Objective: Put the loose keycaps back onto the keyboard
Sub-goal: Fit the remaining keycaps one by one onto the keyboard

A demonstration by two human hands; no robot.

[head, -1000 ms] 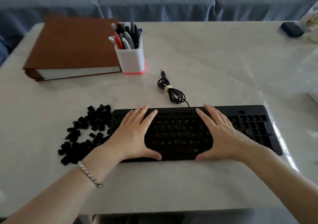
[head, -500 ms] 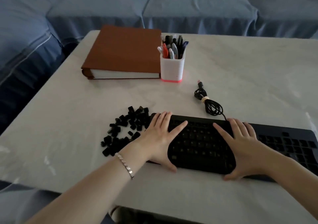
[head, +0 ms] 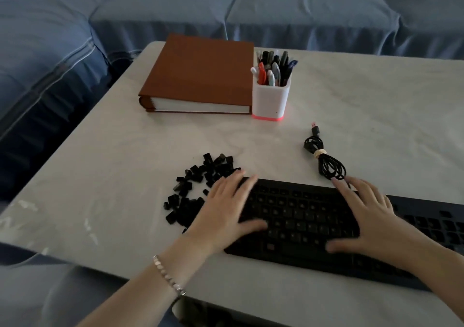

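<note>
You have two hands in view and both lie flat; your left grip rests palm down on the left end of the one black keyboard, fingers straight and spread, holding nothing, though it is blurred; your right grip rests the same way over the middle of the keyboard, fingers straight and apart, thumb out to the side, also holding nothing. The keyboard sits on the near part of the table and runs out of view on the right; it is too dim to tell which of its places are bare. The loose keycaps lie in one scattered heap on the table just left of the keyboard, with your left fingertips close to its edge; they are black and overlap, too many to count exactly. One bracelet circles your left wrist. Farther back there is one brown binder lying flat; touching its right side stands one white pen cup with a pink base, holding a bunch of pens I cannot count surely. One coiled black cable, bound by one pale tie, lies just behind the keyboard. One blue sofa stands beyond the table.
</note>
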